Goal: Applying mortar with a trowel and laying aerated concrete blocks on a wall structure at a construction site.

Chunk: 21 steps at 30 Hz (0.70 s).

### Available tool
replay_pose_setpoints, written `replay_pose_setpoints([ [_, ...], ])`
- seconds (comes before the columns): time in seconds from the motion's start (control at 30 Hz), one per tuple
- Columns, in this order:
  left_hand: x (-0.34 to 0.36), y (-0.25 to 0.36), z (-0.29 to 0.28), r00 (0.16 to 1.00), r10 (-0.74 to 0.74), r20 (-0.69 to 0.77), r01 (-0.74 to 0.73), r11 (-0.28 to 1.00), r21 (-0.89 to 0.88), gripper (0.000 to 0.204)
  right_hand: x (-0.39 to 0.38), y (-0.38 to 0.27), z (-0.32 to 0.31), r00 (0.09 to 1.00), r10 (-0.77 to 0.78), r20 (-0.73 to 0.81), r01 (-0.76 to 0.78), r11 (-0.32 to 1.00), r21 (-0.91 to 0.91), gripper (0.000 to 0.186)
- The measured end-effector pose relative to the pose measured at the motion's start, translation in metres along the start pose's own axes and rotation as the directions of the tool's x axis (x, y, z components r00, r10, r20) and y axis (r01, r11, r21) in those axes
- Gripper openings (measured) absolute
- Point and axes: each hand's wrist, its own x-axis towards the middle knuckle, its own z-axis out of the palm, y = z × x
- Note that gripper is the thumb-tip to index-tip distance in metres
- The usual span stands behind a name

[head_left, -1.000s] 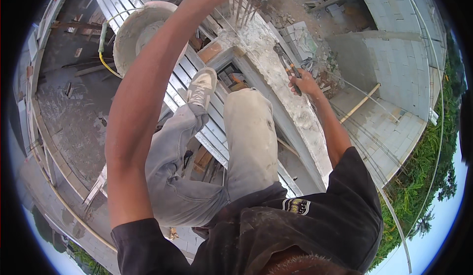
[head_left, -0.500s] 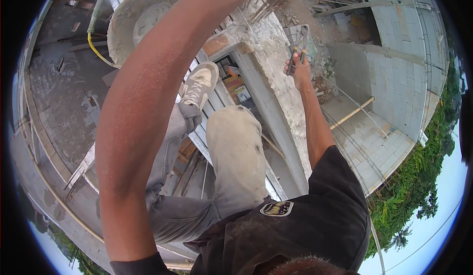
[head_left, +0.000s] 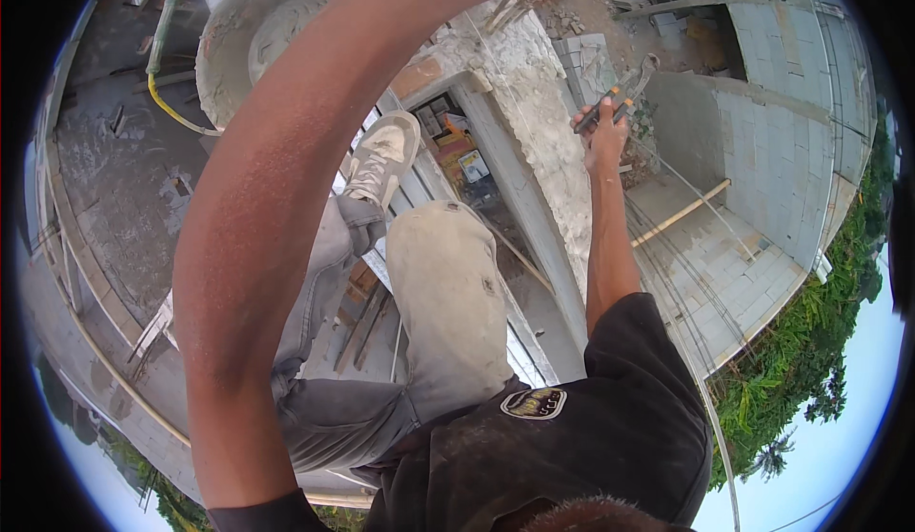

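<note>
Our right hand [head_left: 606, 139] is wrapped round the pliers [head_left: 614, 92], just right of the concrete ledge [head_left: 543, 132]. Our left hand is out of view, so we cannot tell its grip. A bucket [head_left: 227, 60] sits left of the ledge.

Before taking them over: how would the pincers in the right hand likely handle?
The pincers would probably feel stiff and head-heavy, since the head looks metal. Their spread handles might swing together if squeezed.
</note>
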Motion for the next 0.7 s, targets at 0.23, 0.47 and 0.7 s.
replay_pose_setpoints([
  [0.23,-0.009,0.012,-0.010,0.994,-0.051,0.101,0.059,0.996,-0.074,0.031,-0.023,0.054,0.045,0.742,0.581,0.336,-0.361,0.768,-0.530,0.022],
  [0.47,-0.003,0.005,-0.001,1.000,-0.016,0.017,0.016,0.999,0.037,0.031,0.010,0.005,0.016,0.998,-0.005,0.060,0.015,0.985,-0.175,0.023],
  [0.7,-0.003,0.005,-0.006,1.000,0.003,0.024,-0.003,1.000,0.031,0.032,-0.032,0.054,0.073,0.716,0.592,0.369,-0.179,0.667,-0.723,0.026],
])
